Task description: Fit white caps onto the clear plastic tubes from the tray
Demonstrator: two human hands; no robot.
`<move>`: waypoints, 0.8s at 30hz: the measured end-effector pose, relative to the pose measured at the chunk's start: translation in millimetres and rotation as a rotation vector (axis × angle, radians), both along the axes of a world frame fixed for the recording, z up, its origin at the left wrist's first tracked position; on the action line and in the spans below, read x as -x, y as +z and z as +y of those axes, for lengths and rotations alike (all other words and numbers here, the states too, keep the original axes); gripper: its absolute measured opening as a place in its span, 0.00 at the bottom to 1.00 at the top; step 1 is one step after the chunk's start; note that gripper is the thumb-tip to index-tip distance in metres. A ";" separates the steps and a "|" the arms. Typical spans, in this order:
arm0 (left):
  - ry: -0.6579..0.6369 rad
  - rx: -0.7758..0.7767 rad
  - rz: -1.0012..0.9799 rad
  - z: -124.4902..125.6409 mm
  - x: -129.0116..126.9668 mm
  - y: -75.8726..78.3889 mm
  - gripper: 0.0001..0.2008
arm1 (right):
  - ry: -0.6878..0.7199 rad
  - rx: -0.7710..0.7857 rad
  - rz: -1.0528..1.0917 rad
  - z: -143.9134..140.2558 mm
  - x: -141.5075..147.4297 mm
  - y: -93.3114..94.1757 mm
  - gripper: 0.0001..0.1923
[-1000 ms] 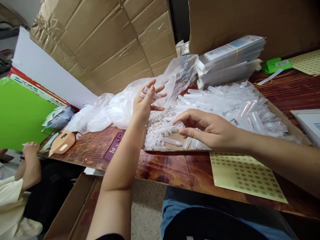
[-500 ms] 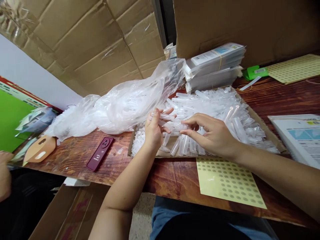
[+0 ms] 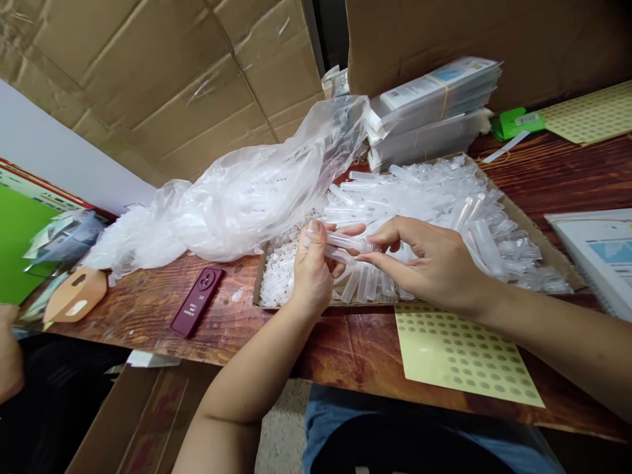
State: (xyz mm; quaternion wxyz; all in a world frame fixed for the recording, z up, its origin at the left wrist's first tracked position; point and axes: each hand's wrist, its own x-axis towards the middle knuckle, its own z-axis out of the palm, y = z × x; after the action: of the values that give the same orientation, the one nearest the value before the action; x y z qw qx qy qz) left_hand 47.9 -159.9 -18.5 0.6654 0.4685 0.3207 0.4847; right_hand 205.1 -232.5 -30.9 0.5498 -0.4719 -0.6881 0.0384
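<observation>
My left hand (image 3: pixel 318 263) is closed around clear plastic tubes; one tube (image 3: pixel 345 242) lies under my thumb and another sits just below it. With thumb and fingertips, my right hand (image 3: pixel 419 257) pinches the right-hand end of the upper tube, where ridges like a screw thread show. Both hands are over a shallow cardboard tray (image 3: pixel 326 304). Many loose clear tubes (image 3: pixel 434 181) fill its middle and right. Small white pieces (image 3: pixel 276 280) lie heaped in its left end; their kind is too small to make out.
A clear plastic bag (image 3: pixel 237 197) lies behind the tray, beside banded stacks of packets (image 3: pixel 434 99). A dark red phone (image 3: pixel 197 303) rests on the wooden table (image 3: pixel 237 336). A yellow sticker sheet (image 3: pixel 459 355) lies in front. Another person's hand (image 3: pixel 8 355) shows at far left.
The upper tube now lies between both hands, with my left thumb pressed on it and the left fingers more curled. The view has shifted slightly.
</observation>
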 end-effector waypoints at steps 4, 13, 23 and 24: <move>0.010 -0.086 -0.002 -3.9 0.4 0.8 0.29 | 0.006 -0.113 -0.024 -0.8 0.7 2.7 0.08; -0.064 -0.102 -0.023 -6.5 0.8 5.0 0.30 | -0.035 -0.333 -0.203 -2.7 -9.7 10.1 0.11; -0.334 -0.005 0.004 0.7 8.2 11.0 0.25 | -0.009 -0.332 -0.255 -2.1 -20.7 13.3 0.08; -0.330 -0.002 0.006 0.2 7.9 10.7 0.25 | -0.012 -0.315 -0.259 -2.4 -21.6 13.0 0.08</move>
State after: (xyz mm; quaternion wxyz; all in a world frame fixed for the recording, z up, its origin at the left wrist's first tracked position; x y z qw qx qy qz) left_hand 40.1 -159.6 -7.8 0.7345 0.5169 0.2408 0.3678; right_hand 226.7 -234.9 -17.9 0.5240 -0.3854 -0.7476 -0.1340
